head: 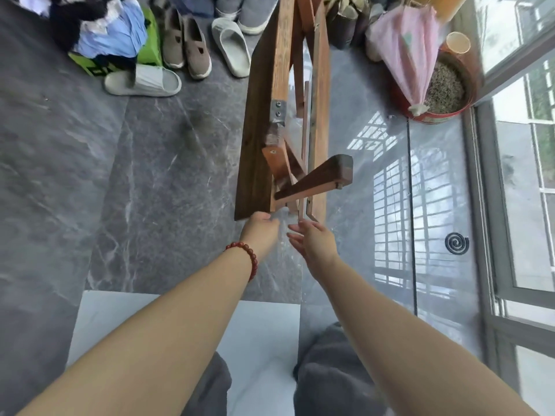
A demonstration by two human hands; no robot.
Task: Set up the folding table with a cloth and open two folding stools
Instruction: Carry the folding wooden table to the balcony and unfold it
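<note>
On the gray stone floor (pixel 150 160), in the middle of the view, the folding table (pixel 258 130) stands up on its edge. It is made of brown wood and is still folded nearly flat. Its dark top faces left and its legs and bars face right. One thick leg (pixel 318 175) sticks out to the right near the close end. A small metal plate (pixel 278 111) with screws sits on the frame higher up.

The left hand (pixel 259 228) holds the near corner of the table top, with its fingers curled round the edge. A red bead bracelet (pixel 250 259) is on that wrist. The right hand (pixel 312 238) is loose, with its fingers spread out. It is just beside the thin bars at the near end, and I cannot tell if it touches them.

To the left at the far side are a white slipper (pixel 144 82), a pair of brown shoes (pixel 186 46), and a pile of clothes (pixel 102 28) on a green bag (pixel 150 46). To the right, a pink umbrella (pixel 411 52) leans over a round red tub (pixel 444 88). A dark spiral coil (pixel 456 243) lies on the floor near the window (pixel 525 175). At the bottom are the person's knees in gray trousers (pixel 330 370).
</note>
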